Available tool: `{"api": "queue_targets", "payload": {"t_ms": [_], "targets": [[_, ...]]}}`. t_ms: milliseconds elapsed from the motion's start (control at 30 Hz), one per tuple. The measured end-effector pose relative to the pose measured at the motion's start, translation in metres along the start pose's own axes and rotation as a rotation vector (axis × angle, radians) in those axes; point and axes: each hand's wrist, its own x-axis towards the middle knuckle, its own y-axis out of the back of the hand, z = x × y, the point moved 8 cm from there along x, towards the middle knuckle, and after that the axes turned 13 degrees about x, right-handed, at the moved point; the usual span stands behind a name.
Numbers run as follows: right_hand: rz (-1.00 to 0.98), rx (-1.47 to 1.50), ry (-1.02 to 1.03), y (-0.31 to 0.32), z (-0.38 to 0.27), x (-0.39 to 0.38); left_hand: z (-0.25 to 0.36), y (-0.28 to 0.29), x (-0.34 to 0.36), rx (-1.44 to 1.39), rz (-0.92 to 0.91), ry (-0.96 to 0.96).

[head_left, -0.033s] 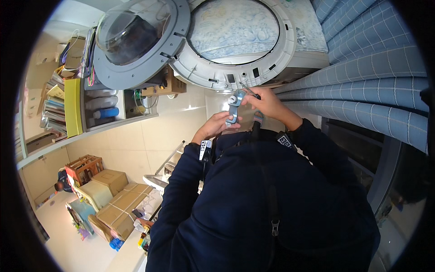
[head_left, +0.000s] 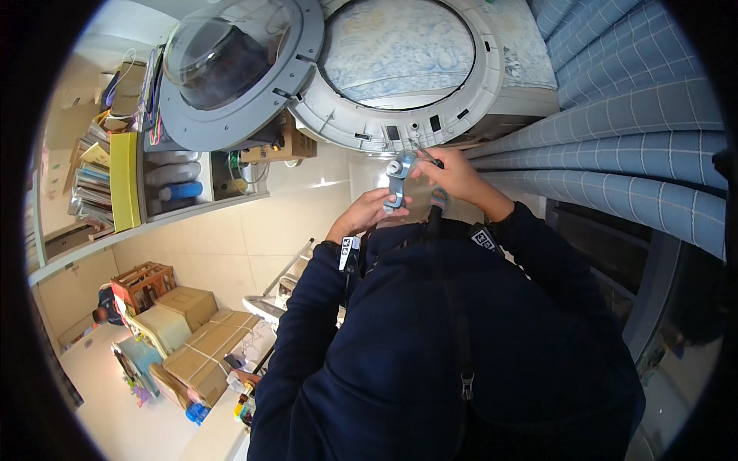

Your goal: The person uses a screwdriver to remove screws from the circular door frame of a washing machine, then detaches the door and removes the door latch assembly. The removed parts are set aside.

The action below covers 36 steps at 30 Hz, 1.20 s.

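My left hand has its fingers closed on the lower end of a shiny metal hinge, which stands roughly upright in front of me. In my right hand is a thin screwdriver with a dark handle; its shaft points up and left, past the hinge's upper end. Just beyond my hands lies the white ring frame of a washing machine door. A grey door ring with a clear bowl-shaped glass lies beside it to the left. My right fingertips are close to the hinge; whether they touch it I cannot tell.
Under the white ring is a patterned cover. Blue checked curtains hang at the right. To the left stand a shelf with bottles and books. Cardboard boxes are stacked lower left; a person is beyond them.
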Motion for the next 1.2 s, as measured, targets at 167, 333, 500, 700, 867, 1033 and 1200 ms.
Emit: {"api": "queue_targets", "payload": {"t_ms": [167, 333, 500, 700, 867, 1033, 1200], "targets": [[0.089, 0.066, -0.053, 0.014, 0.009, -0.010, -0.001, 0.004, 0.004, -0.033, 0.026, 0.002], [0.012, -0.223, -0.180, 0.020, 0.021, -0.015, 0.003, 0.001, 0.005, -0.083, -0.030, 0.002], [-0.007, -0.045, -0.080, 0.007, 0.007, -0.019, 0.007, -0.006, 0.004, -0.103, -0.077, 0.049], [-0.053, -0.038, 0.005, -0.002, -0.004, -0.018, 0.016, -0.016, 0.008, -0.069, -0.113, 0.082], [-0.021, 0.159, -0.009, 0.000, 0.005, -0.015, 0.027, -0.024, 0.019, -0.068, -0.195, 0.101], [0.077, 0.401, -0.122, 0.018, 0.023, -0.030, 0.040, -0.034, 0.030, 0.030, -0.329, 0.107], [0.114, 0.443, -0.173, 0.021, 0.036, -0.047, 0.039, -0.044, 0.042, 0.114, -0.470, 0.257]]}}
